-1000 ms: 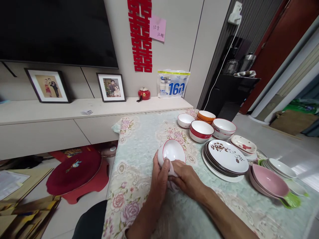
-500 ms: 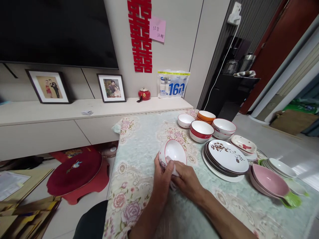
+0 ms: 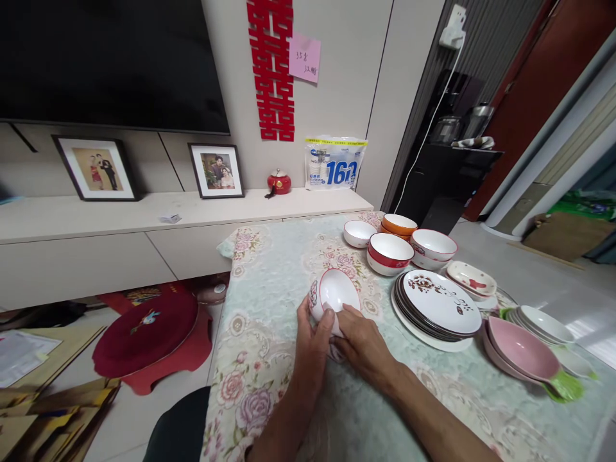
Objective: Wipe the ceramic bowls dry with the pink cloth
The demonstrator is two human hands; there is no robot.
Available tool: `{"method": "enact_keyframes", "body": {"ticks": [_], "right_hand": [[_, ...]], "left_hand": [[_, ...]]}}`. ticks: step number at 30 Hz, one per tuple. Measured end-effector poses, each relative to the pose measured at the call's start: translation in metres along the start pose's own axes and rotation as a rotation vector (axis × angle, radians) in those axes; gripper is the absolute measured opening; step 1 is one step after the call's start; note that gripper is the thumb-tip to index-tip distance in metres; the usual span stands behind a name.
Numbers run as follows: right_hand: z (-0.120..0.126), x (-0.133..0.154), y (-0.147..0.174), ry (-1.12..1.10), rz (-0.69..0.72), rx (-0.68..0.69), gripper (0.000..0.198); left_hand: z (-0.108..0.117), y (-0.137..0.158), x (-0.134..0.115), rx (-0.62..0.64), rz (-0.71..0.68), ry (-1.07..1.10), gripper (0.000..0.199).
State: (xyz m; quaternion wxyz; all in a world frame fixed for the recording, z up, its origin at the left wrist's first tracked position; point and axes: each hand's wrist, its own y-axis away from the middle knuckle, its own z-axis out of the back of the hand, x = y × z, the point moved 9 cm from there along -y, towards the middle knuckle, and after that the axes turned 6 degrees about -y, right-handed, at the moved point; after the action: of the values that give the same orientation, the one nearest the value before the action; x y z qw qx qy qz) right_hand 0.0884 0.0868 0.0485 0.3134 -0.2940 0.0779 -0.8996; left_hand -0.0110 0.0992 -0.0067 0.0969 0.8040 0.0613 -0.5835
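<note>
A small white bowl [image 3: 341, 290] with a red rim and a printed outer side is tilted toward me above the table. My left hand [image 3: 315, 330] grips its left side, with the thumb over the near rim. My right hand [image 3: 360, 333] is closed at the bowl's near right edge, pressing a thin white cloth [image 3: 335, 351] against it. Part of the cloth hangs below the hands, and the rest is hidden by the fingers. To the right of my hands is a stack of plates [image 3: 440, 301], the top one white with a brown floral print.
Behind the plates stand a red-banded bowl [image 3: 389, 263], a small white bowl [image 3: 360, 233], orange bowls [image 3: 399, 224] and pink-rimmed bowls [image 3: 433, 245]. Pink leaf-handled dishes [image 3: 522, 350] lie near the right edge. A flowered tablecloth [image 3: 269, 308] covers the table; a red stool [image 3: 149, 340] stands left.
The bowl has turned slightly in my hands, showing more of the print on its left side. My right hand has shifted a little along the rim.
</note>
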Motion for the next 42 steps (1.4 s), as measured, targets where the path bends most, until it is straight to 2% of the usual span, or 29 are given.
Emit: {"method": "enact_keyframes", "body": {"ticks": [2,4,7,9,12,16,19,21,24,28,31,34,37,40,42], "right_hand": [[0.003,0.001,0.0,-0.073,-0.035,-0.018,0.008],[0.002,0.003,0.001,-0.077,-0.007,0.032,0.012],[0.001,0.004,0.002,0.033,0.09,0.135,0.034],[0.003,-0.001,0.002,0.138,0.101,0.132,0.039],[0.004,-0.006,0.002,0.2,0.075,0.088,0.029],[0.001,0.0,0.002,0.031,0.039,-0.001,0.014],[0.002,0.003,0.003,-0.075,-0.012,-0.027,0.009],[0.0,0.007,0.003,-0.064,0.02,0.05,0.014],[0.002,0.007,0.003,0.053,0.085,0.14,0.032],[0.011,-0.002,0.0,0.184,0.069,0.064,0.033],[0.005,0.0,0.001,0.11,0.047,0.029,0.026],[0.0,0.003,0.003,-0.013,0.01,-0.01,0.022],[-0.004,0.008,0.004,-0.022,0.038,0.031,0.019],[-0.004,0.009,0.003,0.062,0.104,0.124,0.028],[0.003,0.005,0.002,0.15,0.115,0.107,0.032]], "left_hand": [[-0.004,0.002,-0.001,0.033,-0.013,-0.004,0.065],[-0.002,0.001,-0.006,0.029,-0.023,-0.021,0.062],[0.006,-0.003,-0.013,0.024,-0.008,-0.056,0.058],[0.008,-0.005,-0.014,0.033,0.022,-0.073,0.059],[0.009,-0.003,-0.013,0.004,0.039,-0.07,0.065],[-0.003,0.005,-0.01,0.029,0.012,-0.013,0.072],[-0.009,0.008,-0.011,0.062,0.004,0.001,0.067],[-0.005,0.006,-0.016,0.045,-0.008,-0.019,0.062],[0.005,0.0,-0.021,0.03,-0.018,-0.048,0.057],[0.011,-0.005,-0.015,-0.009,0.006,-0.04,0.061],[0.007,-0.001,-0.008,-0.031,0.0,-0.03,0.067],[-0.004,0.004,-0.007,0.019,-0.026,-0.037,0.063],[-0.004,0.005,-0.012,0.042,-0.044,-0.057,0.055],[0.003,-0.001,-0.019,0.047,-0.046,-0.084,0.05],[0.009,-0.005,-0.023,0.036,-0.054,-0.11,0.049]]}}
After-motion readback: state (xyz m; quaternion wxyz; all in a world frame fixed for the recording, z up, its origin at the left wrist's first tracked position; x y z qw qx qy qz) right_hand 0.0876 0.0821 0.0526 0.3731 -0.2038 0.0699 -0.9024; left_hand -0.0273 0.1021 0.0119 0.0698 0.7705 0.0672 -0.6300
